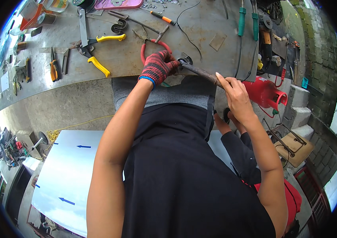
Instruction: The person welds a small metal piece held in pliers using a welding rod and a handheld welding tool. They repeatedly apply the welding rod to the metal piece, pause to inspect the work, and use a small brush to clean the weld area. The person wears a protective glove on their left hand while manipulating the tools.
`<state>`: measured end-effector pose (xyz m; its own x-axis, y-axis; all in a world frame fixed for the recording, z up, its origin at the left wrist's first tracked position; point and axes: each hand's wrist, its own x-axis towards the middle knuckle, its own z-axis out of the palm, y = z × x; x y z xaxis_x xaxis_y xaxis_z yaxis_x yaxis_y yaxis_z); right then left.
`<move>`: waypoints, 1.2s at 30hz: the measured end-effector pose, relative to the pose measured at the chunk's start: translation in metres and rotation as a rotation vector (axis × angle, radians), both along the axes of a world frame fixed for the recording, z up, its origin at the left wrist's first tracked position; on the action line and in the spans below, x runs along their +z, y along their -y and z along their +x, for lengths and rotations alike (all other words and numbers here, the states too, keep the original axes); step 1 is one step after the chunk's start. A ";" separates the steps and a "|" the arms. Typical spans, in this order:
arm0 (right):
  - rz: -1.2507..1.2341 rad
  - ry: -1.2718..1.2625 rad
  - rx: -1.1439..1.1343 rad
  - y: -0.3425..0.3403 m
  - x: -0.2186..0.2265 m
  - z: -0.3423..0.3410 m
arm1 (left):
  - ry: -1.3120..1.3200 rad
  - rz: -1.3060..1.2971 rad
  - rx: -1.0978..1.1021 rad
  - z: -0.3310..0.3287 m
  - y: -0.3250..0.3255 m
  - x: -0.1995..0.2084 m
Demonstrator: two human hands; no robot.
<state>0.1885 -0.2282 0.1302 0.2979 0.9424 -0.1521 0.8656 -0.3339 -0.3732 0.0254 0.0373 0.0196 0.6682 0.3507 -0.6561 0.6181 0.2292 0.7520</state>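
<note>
My left hand (158,68), in a red and black striped glove, is closed at the table's near edge. Its fingertips pinch a small dark curved metal piece (186,59), partly hidden by the glove. A long dark brown rod (201,73) runs from that piece down to the right. Bare and ungloved, my right hand (236,95) grips the rod's other end. Just beyond my left glove lie pliers with red handles (143,53), partly covered by the hand. Another dark curved metal piece (119,26) rests farther back, beside a long T-shaped metal bar (140,23).
On the metal table (125,63) lie yellow-handled snips (97,63), orange pliers (54,69), a screwdriver (162,18) and green-handled cable holders (242,22). A red gas cylinder (261,93) stands right. Another person's legs (236,146) and a stool (295,148) are behind at right.
</note>
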 end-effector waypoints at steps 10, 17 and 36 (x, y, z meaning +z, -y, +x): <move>0.003 -0.068 -0.028 0.001 0.006 -0.003 | -0.021 0.109 -0.041 0.003 0.000 0.017; -0.016 -0.067 -0.027 0.000 0.010 -0.001 | -0.035 0.098 -0.041 0.003 -0.001 0.015; -0.054 -0.030 -0.033 -0.005 0.007 -0.004 | -0.037 0.000 -0.015 0.002 -0.001 0.007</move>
